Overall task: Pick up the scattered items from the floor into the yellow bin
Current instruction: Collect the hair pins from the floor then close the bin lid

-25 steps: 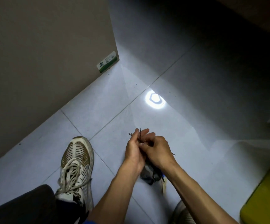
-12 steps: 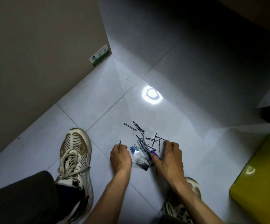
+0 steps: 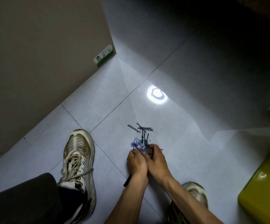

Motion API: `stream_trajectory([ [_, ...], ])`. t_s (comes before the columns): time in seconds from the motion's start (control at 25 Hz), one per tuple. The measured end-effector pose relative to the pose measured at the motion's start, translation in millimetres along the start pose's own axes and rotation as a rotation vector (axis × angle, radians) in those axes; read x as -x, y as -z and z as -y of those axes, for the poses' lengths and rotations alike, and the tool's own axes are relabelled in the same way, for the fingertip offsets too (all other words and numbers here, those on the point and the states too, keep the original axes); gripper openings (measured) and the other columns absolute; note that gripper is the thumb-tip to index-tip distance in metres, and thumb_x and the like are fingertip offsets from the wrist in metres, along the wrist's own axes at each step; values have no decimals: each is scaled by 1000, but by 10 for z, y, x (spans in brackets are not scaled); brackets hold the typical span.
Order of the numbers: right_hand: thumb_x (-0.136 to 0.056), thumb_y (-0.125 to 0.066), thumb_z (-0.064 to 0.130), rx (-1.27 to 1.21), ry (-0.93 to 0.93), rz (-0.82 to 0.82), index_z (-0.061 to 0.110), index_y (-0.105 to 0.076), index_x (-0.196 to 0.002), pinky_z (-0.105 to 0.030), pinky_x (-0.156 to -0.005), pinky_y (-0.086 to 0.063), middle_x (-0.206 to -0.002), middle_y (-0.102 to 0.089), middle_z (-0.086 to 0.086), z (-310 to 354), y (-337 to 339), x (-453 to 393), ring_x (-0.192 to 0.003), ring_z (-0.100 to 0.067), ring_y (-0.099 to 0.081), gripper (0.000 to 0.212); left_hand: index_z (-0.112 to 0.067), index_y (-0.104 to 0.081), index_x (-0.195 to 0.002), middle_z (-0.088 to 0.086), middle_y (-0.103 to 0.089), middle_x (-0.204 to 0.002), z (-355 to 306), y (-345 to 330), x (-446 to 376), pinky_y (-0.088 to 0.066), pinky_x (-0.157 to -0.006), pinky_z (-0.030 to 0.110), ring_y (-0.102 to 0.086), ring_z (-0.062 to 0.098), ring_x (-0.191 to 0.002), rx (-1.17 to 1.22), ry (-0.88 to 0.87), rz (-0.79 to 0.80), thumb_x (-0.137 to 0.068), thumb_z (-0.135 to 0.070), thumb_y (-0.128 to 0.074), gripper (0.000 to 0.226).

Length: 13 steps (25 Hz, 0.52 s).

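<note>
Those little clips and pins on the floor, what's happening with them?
A person crouches on the tiled floor, gathering a small pile of black hairpins and coloured binder clips. The left hand and right hand are pressed together at the near edge of the pile, curled around some of the bits; exactly which pieces each holds is too small to tell. Several hairpins lie loose beyond the hands. The yellow bin waits at the right, with nothing visibly dropped in from this view.

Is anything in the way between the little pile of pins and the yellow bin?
Nothing visible. Bare floor tile lies between the pins and the bin at right. Both hands are already at the pile.
</note>
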State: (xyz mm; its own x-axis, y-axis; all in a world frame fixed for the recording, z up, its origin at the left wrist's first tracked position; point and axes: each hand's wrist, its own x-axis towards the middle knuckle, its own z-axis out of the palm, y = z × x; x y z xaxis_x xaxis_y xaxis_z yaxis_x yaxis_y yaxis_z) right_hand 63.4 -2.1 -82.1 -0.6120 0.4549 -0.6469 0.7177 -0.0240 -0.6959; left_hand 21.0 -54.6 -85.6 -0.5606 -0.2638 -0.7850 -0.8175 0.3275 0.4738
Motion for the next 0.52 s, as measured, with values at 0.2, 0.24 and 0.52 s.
stream_trajectory([
  [0.2,-96,-57,8,-328,-74,3,19,-62,-96,-20,-79,-49,-93,-72,1,3,-1,10,-92,-13,-67,13,-12,-62,-103,11,-68,-107,-101,-78,81,-52,-94,40,-65,28,-99,-16,-29,143,-101,-19,-38,25],
  [0.24,-96,-56,8,-351,-67,-16,19,-63,-96,-20,-79,-49,-92,-72,2,46,46,18,-91,-11,-67,13,-14,-61,-100,9,-67,-107,-151,-87,118,-51,-94,37,-65,26,-98,-12,-47,170,-102,-19,-37,25],
  [0.52,-96,-56,8,-492,164,-181,14,-64,-102,-16,-78,-51,-95,-73,-1,723,794,298,-90,-8,-68,12,-15,-62,-101,10,-67,-107,-874,-239,925,-51,-91,34,-64,23,-100,29,-331,348,-103,-16,-38,25],
])
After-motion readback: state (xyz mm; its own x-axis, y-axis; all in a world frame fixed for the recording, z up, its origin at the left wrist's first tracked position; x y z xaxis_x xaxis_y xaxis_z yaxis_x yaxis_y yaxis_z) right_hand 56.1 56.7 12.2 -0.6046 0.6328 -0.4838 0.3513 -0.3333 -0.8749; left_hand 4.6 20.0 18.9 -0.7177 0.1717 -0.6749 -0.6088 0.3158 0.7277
